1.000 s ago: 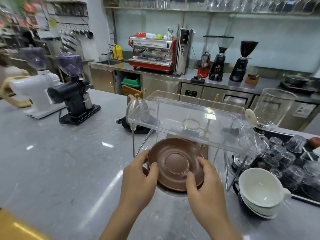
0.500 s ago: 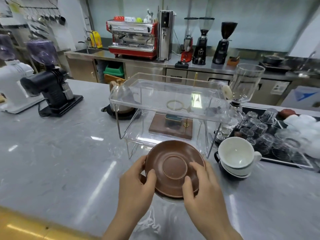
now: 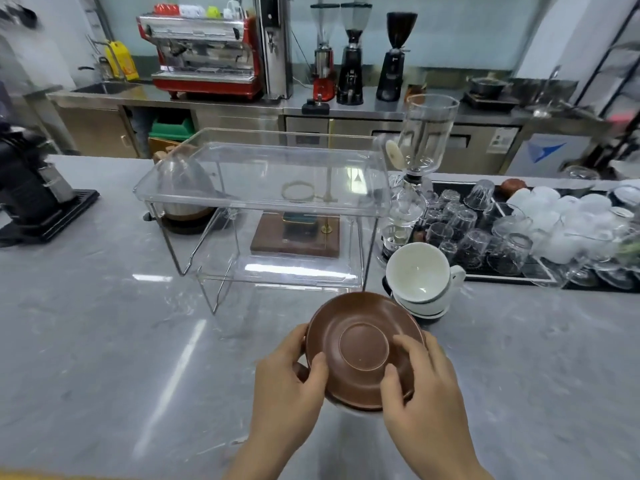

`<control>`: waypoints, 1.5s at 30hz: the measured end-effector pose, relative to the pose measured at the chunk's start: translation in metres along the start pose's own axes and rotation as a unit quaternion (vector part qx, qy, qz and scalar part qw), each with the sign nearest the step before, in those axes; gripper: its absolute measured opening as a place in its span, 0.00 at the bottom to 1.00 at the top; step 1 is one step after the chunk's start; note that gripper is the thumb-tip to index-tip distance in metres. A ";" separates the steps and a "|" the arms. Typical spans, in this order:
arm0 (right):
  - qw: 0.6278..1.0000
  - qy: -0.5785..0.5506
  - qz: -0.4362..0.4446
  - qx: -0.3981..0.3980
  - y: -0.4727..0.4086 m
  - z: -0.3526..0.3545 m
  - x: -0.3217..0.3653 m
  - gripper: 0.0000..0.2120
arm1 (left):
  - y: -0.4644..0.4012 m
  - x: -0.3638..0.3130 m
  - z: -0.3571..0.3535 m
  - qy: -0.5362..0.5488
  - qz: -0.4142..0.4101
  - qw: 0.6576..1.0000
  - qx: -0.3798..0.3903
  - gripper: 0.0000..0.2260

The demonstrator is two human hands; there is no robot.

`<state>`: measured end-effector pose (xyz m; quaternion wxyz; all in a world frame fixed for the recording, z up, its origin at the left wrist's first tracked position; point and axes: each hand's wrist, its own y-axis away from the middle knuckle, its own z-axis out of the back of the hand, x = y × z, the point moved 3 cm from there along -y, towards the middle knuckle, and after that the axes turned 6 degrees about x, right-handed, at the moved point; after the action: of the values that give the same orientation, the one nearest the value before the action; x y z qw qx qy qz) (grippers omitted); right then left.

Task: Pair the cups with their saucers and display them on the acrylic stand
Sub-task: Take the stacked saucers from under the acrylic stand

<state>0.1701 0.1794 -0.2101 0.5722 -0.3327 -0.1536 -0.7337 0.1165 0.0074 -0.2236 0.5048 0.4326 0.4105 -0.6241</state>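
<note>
step: pairing | both hands' grip, left hand (image 3: 287,382) and right hand (image 3: 420,386), grasping round brown ceramic saucer (image 3: 363,348) | next: likely needs its matching cup, then clear acrylic stand (image 3: 263,178)

Matt brown saucer (image 3: 363,344), probably ceramic; clear glossy acrylic stand (image 3: 266,181); polished grey stone-look counter (image 3: 104,341).

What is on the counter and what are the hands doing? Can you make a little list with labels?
held thing: brown saucer, empty
left hand: grips the saucer's left edge
right hand: grips the saucer's right edge, fingers on top
stand: clear acrylic stand, two tiers, nothing on either tier
cup: white cup stacked on other crockery, right of the stand
tray: black tray of upturned glasses, far right
behind the stand: kettle and wooden base, seen through the acrylic
</note>
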 end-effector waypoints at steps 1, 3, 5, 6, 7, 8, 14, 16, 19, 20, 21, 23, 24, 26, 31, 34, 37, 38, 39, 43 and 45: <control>1.000 0.000 -0.005 -0.004 0.000 0.003 -0.005 0.18 | -0.001 -0.002 -0.005 0.000 0.000 1.000 0.005 0.22; 1.000 0.000 -0.015 -0.011 -0.001 0.009 -0.016 0.19 | -0.003 -0.004 -0.017 -0.001 -0.001 1.000 0.016 0.21; 1.000 -0.002 -0.027 -0.010 -0.002 0.015 -0.027 0.19 | -0.005 -0.005 -0.029 0.001 -0.004 1.000 0.019 0.20; 0.999 -0.002 -0.033 -0.008 -0.002 0.019 -0.032 0.20 | -0.005 -0.006 -0.035 0.003 -0.006 1.000 0.019 0.19; 0.999 0.001 -0.038 -0.008 -0.004 0.023 -0.039 0.20 | -0.006 -0.007 -0.043 0.006 -0.008 1.000 0.019 0.19; 0.999 0.003 -0.043 -0.011 -0.005 0.025 -0.044 0.20 | -0.006 -0.007 -0.048 0.007 -0.004 1.000 0.018 0.18; 0.996 0.014 -0.073 -0.053 -0.004 0.053 -0.092 0.20 | -0.005 -0.001 -0.107 0.002 0.014 0.999 0.039 0.17; 0.995 0.009 -0.087 -0.050 -0.002 0.060 -0.110 0.21 | -0.003 0.004 -0.127 0.002 0.028 0.998 0.051 0.17; 0.993 0.006 -0.109 -0.043 -0.002 0.069 -0.134 0.21 | -0.002 0.012 -0.152 0.009 0.038 0.997 0.062 0.19; 0.992 0.002 -0.120 -0.039 -0.003 0.073 -0.143 0.20 | -0.003 0.013 -0.163 0.013 0.040 0.997 0.065 0.20; 0.991 -0.002 -0.130 -0.035 -0.005 0.077 -0.151 0.19 | -0.004 0.012 -0.171 0.016 0.039 0.997 0.068 0.20; 0.989 -0.011 -0.142 -0.032 -0.010 0.084 -0.165 0.19 | -0.009 0.010 -0.187 0.016 0.028 0.997 0.074 0.21; 0.989 -0.012 -0.140 -0.034 -0.013 0.088 -0.172 0.19 | -0.011 0.009 -0.194 0.016 0.024 0.996 0.079 0.21; 0.990 -0.018 -0.136 -0.038 -0.021 0.097 -0.185 0.21 | -0.017 0.006 -0.212 0.016 0.018 0.995 0.096 0.22; 0.992 -0.022 -0.120 -0.015 -0.046 0.111 -0.228 0.20 | -0.034 0.002 -0.251 0.015 0.017 0.994 0.108 0.21; 0.992 -0.029 -0.123 0.000 -0.062 0.116 -0.249 0.22 | -0.047 0.003 -0.272 0.004 0.023 0.993 0.116 0.19; 0.992 -0.038 -0.117 -0.001 -0.079 0.121 -0.265 0.21 | -0.060 0.003 -0.291 0.024 0.019 0.992 0.121 0.17; 0.992 -0.043 -0.117 -0.002 -0.084 0.122 -0.270 0.21 | -0.064 0.003 -0.297 0.031 0.021 0.992 0.122 0.16; 0.992 -0.050 -0.112 -0.004 -0.089 0.123 -0.271 0.21 | -0.068 0.003 -0.301 0.035 0.021 0.992 0.122 0.16; 0.995 -0.058 -0.079 0.001 -0.111 0.127 -0.286 0.23 | -0.084 0.002 -0.316 0.056 0.040 0.991 0.113 0.20; 0.995 -0.056 -0.079 0.011 -0.121 0.125 -0.295 0.22 | -0.090 0.003 -0.323 0.058 0.042 0.992 0.109 0.19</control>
<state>0.1316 0.5089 -0.2953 0.5062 -0.3540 -0.2194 -0.7552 0.0676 0.3268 -0.3133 0.4562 0.5371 0.3501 -0.6170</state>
